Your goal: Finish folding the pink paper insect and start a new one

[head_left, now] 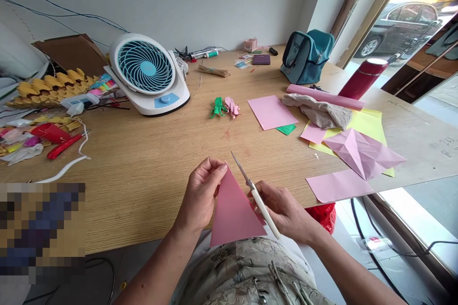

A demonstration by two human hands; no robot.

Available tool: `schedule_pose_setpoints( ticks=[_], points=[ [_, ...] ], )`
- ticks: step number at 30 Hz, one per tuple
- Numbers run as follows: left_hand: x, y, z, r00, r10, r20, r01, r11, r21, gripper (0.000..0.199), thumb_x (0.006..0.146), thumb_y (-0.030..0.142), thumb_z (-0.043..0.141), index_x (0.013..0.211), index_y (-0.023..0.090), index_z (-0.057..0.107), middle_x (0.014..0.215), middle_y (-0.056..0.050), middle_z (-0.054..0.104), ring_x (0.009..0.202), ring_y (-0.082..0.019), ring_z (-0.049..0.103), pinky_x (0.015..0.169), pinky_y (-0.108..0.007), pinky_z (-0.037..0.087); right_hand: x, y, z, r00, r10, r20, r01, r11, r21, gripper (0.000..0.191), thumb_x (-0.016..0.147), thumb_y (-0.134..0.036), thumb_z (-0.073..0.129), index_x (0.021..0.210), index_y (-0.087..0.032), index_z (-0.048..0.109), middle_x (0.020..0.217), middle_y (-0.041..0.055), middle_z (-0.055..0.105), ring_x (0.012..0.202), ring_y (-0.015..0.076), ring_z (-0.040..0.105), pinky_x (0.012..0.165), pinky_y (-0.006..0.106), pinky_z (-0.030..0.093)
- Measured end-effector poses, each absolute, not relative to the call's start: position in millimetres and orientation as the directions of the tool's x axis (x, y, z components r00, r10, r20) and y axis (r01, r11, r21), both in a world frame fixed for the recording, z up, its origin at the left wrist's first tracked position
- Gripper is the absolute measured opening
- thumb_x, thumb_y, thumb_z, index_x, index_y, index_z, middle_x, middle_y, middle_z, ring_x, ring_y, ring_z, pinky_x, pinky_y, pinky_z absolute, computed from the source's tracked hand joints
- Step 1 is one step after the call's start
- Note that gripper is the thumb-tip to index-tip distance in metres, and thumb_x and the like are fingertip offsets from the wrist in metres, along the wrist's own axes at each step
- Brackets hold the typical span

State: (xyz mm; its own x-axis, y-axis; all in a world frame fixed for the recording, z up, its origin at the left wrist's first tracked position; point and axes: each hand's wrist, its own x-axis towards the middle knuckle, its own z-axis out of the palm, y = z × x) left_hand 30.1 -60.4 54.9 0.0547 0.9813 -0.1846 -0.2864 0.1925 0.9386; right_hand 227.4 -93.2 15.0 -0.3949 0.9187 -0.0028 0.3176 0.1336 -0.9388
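My left hand (204, 189) pinches the top corner of a folded pink paper (234, 212), which hangs down in a triangle over my lap. My right hand (281, 207) holds white-handled scissors (263, 209), seen nearly edge-on, with the slim pointed tip up and leaning left. The handle crosses in front of the paper's right edge, and some right fingers are hidden behind the handle and paper. Whether the right fingers also touch the sheet cannot be made out. Beyond my hands, a green folded paper figure (217, 107) stands beside a pink folded paper figure (232, 107).
A white fan (146, 69) stands at the back left, near yellow folded paper (53, 86). Pink sheets (272, 111), a grey glove (318, 110) and a creased pink paper (361, 152) lie at the right. Behind them are a red flask (363, 78) and a teal bag (304, 59).
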Motion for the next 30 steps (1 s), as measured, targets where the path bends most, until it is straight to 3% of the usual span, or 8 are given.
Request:
schedule_pose_setpoints(
  ticks=[3,6,10,15,20,24,30],
  points=[
    [31,-57,61,0.058,0.97,-0.235,-0.45,0.235,0.861,0.028,0.072,0.033,0.08,0.077,0.018,0.056,0.066,0.005,0.054,0.057,-0.006,0.049,0.05,-0.015,0.04,228,-85,14,-0.336,0.942,0.011,0.268,0.107,-0.957,0.033,0.092,-0.051,0.056,0.087,-0.018,0.06,0.074,0.0001,0.056,0.067,0.0125,0.048,0.056,0.023,0.037],
    [32,-54,71,0.067,0.957,-0.281,-0.62,0.261,0.74,0.03,0.068,0.028,0.083,0.078,0.018,0.057,0.07,0.005,0.056,0.062,-0.006,0.054,0.049,-0.012,0.041,225,-73,9,-0.336,0.942,-0.014,0.1,0.021,-0.995,0.038,0.091,-0.056,0.054,0.088,-0.018,0.058,0.074,0.0009,0.056,0.065,0.0128,0.048,0.055,0.024,0.038],
    [34,-55,77,0.123,0.947,-0.297,-0.674,0.3,0.675,0.032,0.065,0.025,0.084,0.08,0.017,0.057,0.074,0.005,0.057,0.063,-0.005,0.055,0.046,-0.01,0.04,219,-67,3,-0.43,0.9,-0.078,-0.041,-0.105,-0.994,0.043,0.091,-0.06,0.05,0.098,-0.018,0.056,0.064,-0.0022,0.053,0.052,0.0108,0.042,0.049,0.024,0.033],
    [40,-57,65,-0.011,0.98,-0.201,-0.491,0.17,0.855,0.03,0.068,0.031,0.083,0.08,0.018,0.059,0.07,0.006,0.057,0.056,-0.005,0.051,0.049,-0.014,0.042,217,-79,12,-0.406,0.912,0.05,0.225,0.153,-0.962,0.026,0.092,-0.044,0.055,0.092,-0.018,0.057,0.08,0.0008,0.059,0.072,0.0138,0.051,0.062,0.026,0.038],
    [46,-57,57,-0.054,0.985,-0.167,-0.438,0.126,0.89,0.032,0.066,0.033,0.084,0.076,0.017,0.058,0.065,0.006,0.057,0.054,-0.005,0.049,0.05,-0.015,0.04,220,-87,16,-0.404,0.897,0.181,0.478,0.375,-0.794,0.012,0.091,-0.031,0.052,0.094,-0.019,0.054,0.083,0.0015,0.06,0.074,0.0156,0.052,0.069,0.028,0.039],
    [48,-59,58,-0.019,0.984,-0.175,-0.431,0.149,0.89,0.03,0.068,0.035,0.081,0.076,0.018,0.057,0.065,0.005,0.059,0.054,-0.006,0.051,0.054,-0.018,0.043,219,-87,16,-0.408,0.877,0.256,0.539,0.457,-0.707,0.011,0.091,-0.031,0.052,0.091,-0.02,0.051,0.079,0.0012,0.058,0.071,0.0162,0.051,0.07,0.029,0.038],
    [46,-61,55,0.017,0.989,-0.146,-0.406,0.14,0.903,0.028,0.073,0.036,0.079,0.077,0.019,0.057,0.065,0.005,0.059,0.054,-0.007,0.051,0.056,-0.019,0.046,215,-87,19,-0.39,0.872,0.297,0.557,0.48,-0.678,0.017,0.091,-0.035,0.052,0.084,-0.021,0.045,0.073,-0.0007,0.053,0.066,0.0155,0.047,0.067,0.029,0.036]
  ],
)
